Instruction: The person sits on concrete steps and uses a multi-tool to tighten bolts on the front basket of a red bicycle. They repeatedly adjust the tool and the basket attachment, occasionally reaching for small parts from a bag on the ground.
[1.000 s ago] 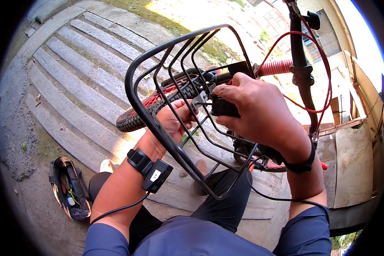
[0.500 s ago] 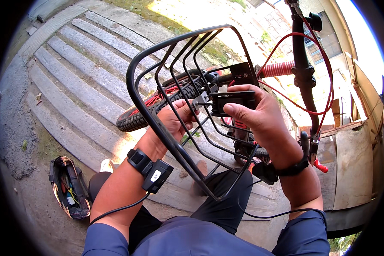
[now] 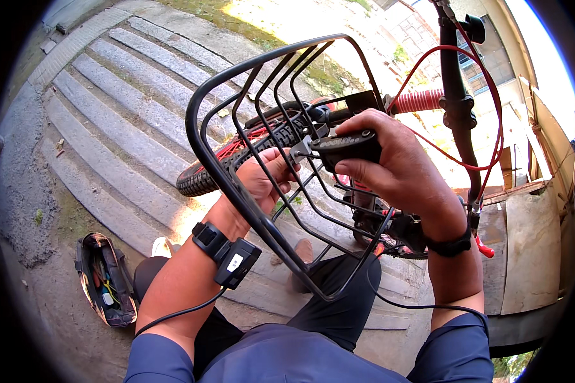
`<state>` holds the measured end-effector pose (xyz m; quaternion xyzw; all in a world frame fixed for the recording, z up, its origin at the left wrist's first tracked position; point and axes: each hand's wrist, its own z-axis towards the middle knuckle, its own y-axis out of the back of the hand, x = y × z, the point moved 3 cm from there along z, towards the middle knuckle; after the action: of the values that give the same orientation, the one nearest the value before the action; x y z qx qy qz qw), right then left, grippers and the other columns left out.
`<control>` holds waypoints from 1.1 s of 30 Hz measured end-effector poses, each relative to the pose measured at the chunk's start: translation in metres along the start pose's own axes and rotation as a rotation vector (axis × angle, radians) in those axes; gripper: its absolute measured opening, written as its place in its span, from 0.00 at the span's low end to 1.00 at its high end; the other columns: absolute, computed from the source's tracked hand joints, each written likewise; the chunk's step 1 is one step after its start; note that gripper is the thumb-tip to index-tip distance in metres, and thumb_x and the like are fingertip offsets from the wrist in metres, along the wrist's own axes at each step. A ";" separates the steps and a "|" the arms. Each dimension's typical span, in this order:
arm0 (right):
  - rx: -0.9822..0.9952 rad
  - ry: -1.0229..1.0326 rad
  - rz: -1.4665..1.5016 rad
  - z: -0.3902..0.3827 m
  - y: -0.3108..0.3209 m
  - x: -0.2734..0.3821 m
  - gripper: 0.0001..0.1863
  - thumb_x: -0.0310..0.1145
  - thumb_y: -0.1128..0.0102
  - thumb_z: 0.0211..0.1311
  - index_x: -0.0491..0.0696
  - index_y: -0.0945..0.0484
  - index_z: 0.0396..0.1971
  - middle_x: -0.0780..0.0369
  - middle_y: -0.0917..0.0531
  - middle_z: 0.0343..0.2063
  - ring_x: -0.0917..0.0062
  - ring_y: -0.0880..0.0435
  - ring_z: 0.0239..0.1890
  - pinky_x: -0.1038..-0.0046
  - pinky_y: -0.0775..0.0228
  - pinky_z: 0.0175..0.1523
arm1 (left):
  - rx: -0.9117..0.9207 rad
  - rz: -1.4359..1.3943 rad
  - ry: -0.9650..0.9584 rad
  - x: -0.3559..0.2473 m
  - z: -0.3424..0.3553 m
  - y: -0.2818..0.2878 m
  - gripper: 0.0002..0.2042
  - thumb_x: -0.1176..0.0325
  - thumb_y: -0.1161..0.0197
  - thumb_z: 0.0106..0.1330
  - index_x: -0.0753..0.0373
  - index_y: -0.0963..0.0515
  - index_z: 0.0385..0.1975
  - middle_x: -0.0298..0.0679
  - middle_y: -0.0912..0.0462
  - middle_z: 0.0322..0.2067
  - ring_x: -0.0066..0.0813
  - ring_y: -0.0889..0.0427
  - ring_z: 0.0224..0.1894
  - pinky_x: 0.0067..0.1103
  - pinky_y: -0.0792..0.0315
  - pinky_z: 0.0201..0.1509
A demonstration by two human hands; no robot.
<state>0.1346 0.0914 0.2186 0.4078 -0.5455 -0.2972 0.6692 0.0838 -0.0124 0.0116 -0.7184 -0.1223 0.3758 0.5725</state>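
Head view: our right hand clamps a black tool handle, long axis pointing left toward our left hand, which apparently pinches a fastener behind the wire basket.

Basket black metal wire, glossy; tool handle probably matt plastic.

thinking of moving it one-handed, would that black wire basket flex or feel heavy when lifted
Probably stiff: the black wire basket is thick bent rod holding its shape. Likely light for its size, being mostly open gaps. The bare left hand reaching through the bars suggests fingers can hook it easily, so slipping seems unlikely.
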 end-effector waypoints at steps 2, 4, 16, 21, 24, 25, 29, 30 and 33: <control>0.055 0.149 -0.139 0.005 0.002 0.006 0.20 0.23 0.29 0.46 0.47 0.24 0.41 0.61 0.22 0.34 0.71 0.20 0.35 0.72 0.27 0.39 | -0.006 0.002 0.010 0.000 0.000 0.000 0.07 0.65 0.39 0.66 0.58 0.24 0.40 0.31 0.19 0.29 0.16 0.22 0.30 0.11 0.34 0.28; 0.105 0.364 -0.310 0.007 0.003 0.013 0.20 0.23 0.29 0.44 0.49 0.23 0.40 0.61 0.22 0.35 0.66 0.20 0.35 0.70 0.27 0.39 | -0.003 0.002 0.008 0.000 0.000 0.001 0.07 0.65 0.38 0.66 0.58 0.24 0.40 0.31 0.19 0.29 0.17 0.22 0.30 0.12 0.34 0.28; -0.062 -0.074 0.116 -0.003 -0.008 -0.007 0.27 0.20 0.30 0.49 0.47 0.28 0.51 0.62 0.20 0.36 0.78 0.18 0.37 0.76 0.26 0.42 | 0.003 0.004 -0.006 -0.003 -0.001 -0.001 0.05 0.65 0.42 0.68 0.58 0.26 0.38 0.33 0.19 0.30 0.18 0.22 0.30 0.12 0.33 0.28; -0.003 -0.145 -0.007 -0.007 -0.005 -0.006 0.26 0.17 0.34 0.53 0.46 0.31 0.52 0.66 0.22 0.33 0.89 0.23 0.33 0.84 0.28 0.35 | -0.019 0.024 -0.002 -0.004 -0.002 -0.003 0.06 0.65 0.41 0.68 0.58 0.26 0.39 0.32 0.20 0.30 0.18 0.22 0.30 0.12 0.33 0.28; 0.063 -0.193 0.036 -0.006 -0.003 -0.004 0.25 0.20 0.33 0.53 0.46 0.30 0.51 0.66 0.20 0.33 0.89 0.23 0.33 0.84 0.29 0.35 | -0.023 0.030 0.002 -0.005 -0.003 -0.002 0.07 0.65 0.40 0.67 0.58 0.25 0.40 0.32 0.20 0.29 0.18 0.23 0.30 0.13 0.34 0.28; 0.089 -0.247 0.131 -0.005 -0.002 -0.001 0.25 0.22 0.31 0.53 0.46 0.30 0.51 0.65 0.19 0.33 0.89 0.22 0.35 0.82 0.29 0.38 | -0.023 0.033 0.001 -0.004 -0.002 -0.002 0.07 0.65 0.40 0.67 0.58 0.25 0.40 0.32 0.20 0.29 0.18 0.23 0.30 0.13 0.34 0.28; 0.087 -0.282 0.334 -0.007 -0.004 0.002 0.22 0.26 0.30 0.55 0.45 0.28 0.48 0.67 0.19 0.33 0.90 0.24 0.37 0.83 0.30 0.40 | -0.008 0.041 0.003 -0.004 -0.001 -0.002 0.08 0.65 0.39 0.67 0.59 0.24 0.40 0.33 0.20 0.30 0.18 0.23 0.30 0.12 0.34 0.28; 0.081 -0.273 0.365 -0.007 -0.005 0.001 0.21 0.26 0.31 0.56 0.45 0.28 0.48 0.68 0.20 0.33 0.90 0.24 0.37 0.84 0.31 0.40 | -0.014 0.037 0.002 -0.004 -0.001 -0.002 0.08 0.65 0.40 0.67 0.59 0.24 0.41 0.33 0.20 0.30 0.18 0.23 0.30 0.12 0.33 0.28; 0.074 -0.240 0.403 -0.006 -0.006 -0.002 0.18 0.26 0.32 0.57 0.44 0.28 0.46 0.69 0.21 0.31 0.90 0.25 0.35 0.85 0.32 0.39 | -0.028 0.030 -0.001 -0.004 -0.002 -0.002 0.08 0.65 0.40 0.67 0.59 0.25 0.41 0.33 0.20 0.30 0.18 0.23 0.30 0.12 0.33 0.28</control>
<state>0.1406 0.0913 0.2116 0.2765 -0.7022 -0.1836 0.6299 0.0824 -0.0155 0.0151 -0.7279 -0.1169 0.3830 0.5566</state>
